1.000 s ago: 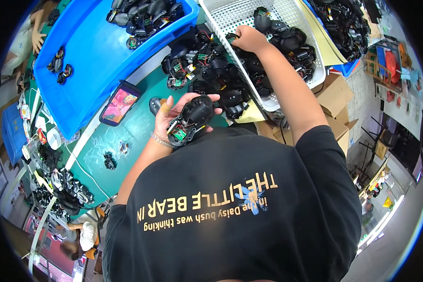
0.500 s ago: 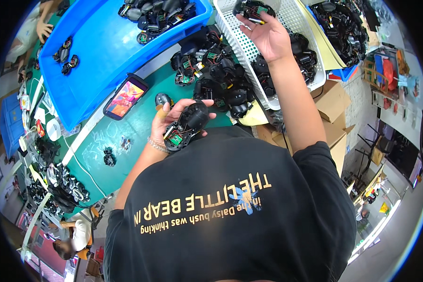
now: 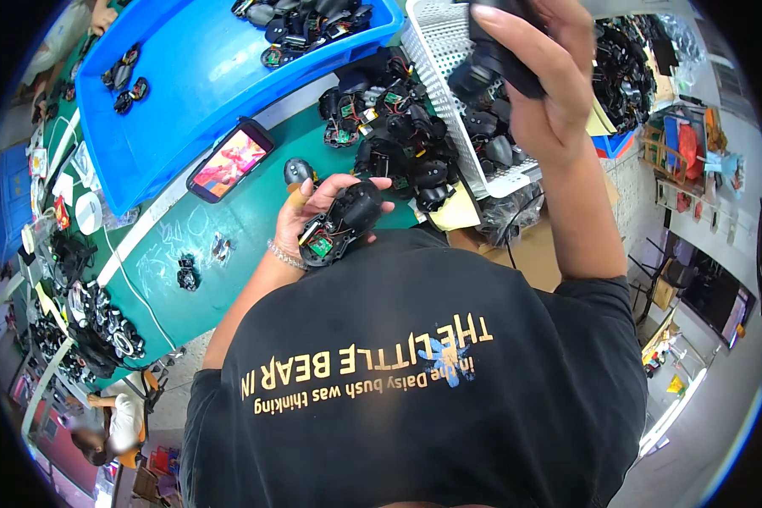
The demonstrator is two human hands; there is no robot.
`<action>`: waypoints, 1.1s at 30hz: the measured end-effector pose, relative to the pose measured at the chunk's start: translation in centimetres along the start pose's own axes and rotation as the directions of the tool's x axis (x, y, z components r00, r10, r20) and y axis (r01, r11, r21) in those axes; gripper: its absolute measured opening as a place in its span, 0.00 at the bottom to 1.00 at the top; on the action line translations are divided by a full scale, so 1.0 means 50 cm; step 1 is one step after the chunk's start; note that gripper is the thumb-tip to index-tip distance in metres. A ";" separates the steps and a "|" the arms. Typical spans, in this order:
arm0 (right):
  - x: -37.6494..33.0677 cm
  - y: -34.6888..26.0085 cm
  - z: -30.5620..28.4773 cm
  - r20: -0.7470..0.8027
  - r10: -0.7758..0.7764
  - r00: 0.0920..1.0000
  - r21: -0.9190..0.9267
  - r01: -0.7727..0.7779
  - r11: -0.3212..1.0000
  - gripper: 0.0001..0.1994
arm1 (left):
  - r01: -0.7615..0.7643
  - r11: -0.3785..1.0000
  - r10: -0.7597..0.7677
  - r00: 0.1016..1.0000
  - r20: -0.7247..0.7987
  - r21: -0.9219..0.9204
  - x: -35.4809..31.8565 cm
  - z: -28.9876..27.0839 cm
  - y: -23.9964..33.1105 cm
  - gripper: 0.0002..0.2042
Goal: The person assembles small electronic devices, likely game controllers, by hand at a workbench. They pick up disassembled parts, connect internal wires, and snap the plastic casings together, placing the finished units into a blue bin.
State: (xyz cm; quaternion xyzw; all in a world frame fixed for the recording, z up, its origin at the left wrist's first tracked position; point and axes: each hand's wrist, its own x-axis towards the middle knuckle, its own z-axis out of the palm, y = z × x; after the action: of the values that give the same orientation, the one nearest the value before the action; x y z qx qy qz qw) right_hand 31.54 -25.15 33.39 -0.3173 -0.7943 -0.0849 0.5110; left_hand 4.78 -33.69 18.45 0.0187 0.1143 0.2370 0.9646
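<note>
My left hand (image 3: 300,216) is closed around a black plastic housing (image 3: 356,206) with a green circuit board and thin wires, held close to my shirt. Over the white perforated basket (image 3: 423,52), my raised right hand (image 3: 559,85) grips a black part (image 3: 506,52); blur and the frame's top edge hide its exact kind. Similar black housings (image 3: 498,151) lie in the basket below it. A heap of wired housings (image 3: 406,127) covers the green table beyond my left hand. One rounded housing (image 3: 298,172) rests apart, just beside that hand.
A big blue tray (image 3: 173,97) holds more housings at its far end and left side. A phone (image 3: 230,161) leans against its near edge. Yellow paper (image 3: 455,206) lies by the basket. A small black part (image 3: 188,274) sits on the green table (image 3: 165,292).
My right hand has come up and to the right, closer to the camera, and its open fingers have closed on a black part. The left hand keeps its housing almost in place.
</note>
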 end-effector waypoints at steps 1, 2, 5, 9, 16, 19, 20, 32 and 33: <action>0.006 -0.012 0.004 -0.016 -0.023 1.000 -0.005 0.023 1.000 0.18 | -0.007 1.000 0.007 1.000 -0.001 -0.009 -0.002 -0.001 0.002 0.32; 0.018 -0.034 0.003 -0.014 -0.026 1.000 0.019 0.027 0.999 0.16 | -0.014 1.000 0.014 1.000 -0.003 -0.019 -0.004 -0.002 0.003 0.32; 0.028 -0.113 -0.008 0.107 0.103 0.989 0.259 -0.128 0.958 0.11 | -0.027 0.999 0.028 0.999 0.026 -0.044 -0.010 -0.007 0.006 0.30; -0.005 -0.170 0.032 0.567 0.212 0.796 0.576 -0.567 0.589 0.12 | -0.082 0.972 0.082 0.997 0.012 0.221 0.001 -0.006 0.023 0.28; -0.046 -0.219 0.130 0.952 0.050 0.303 0.189 -0.705 0.683 0.13 | 0.103 0.989 -0.103 0.995 -0.002 0.107 0.050 -0.076 0.007 0.28; -0.077 -0.209 0.121 0.876 0.002 0.482 0.311 -0.569 0.761 0.13 | 0.089 0.976 -0.113 0.987 0.112 0.199 0.066 -0.012 0.006 0.29; -0.073 -0.194 0.109 0.877 0.047 0.479 0.330 -0.670 0.665 0.12 | 0.084 0.971 -0.118 0.983 0.142 0.226 0.072 0.002 0.001 0.29; -0.471 0.339 0.006 0.135 0.962 0.236 -0.860 -0.455 0.232 0.44 | 0.055 0.909 -0.133 0.978 0.160 0.414 0.078 0.021 -0.002 0.30; -0.452 0.333 0.018 0.086 0.983 0.163 -0.916 -0.375 0.142 0.44 | 0.048 0.922 -0.103 0.987 0.124 0.385 0.070 0.024 -0.003 0.29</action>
State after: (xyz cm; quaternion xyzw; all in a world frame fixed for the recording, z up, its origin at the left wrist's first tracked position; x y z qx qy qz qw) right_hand 46.92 -21.11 10.23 -0.8559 -0.5141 0.0175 -0.0529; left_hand 8.15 -32.16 18.88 0.2179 0.0898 0.1709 0.9567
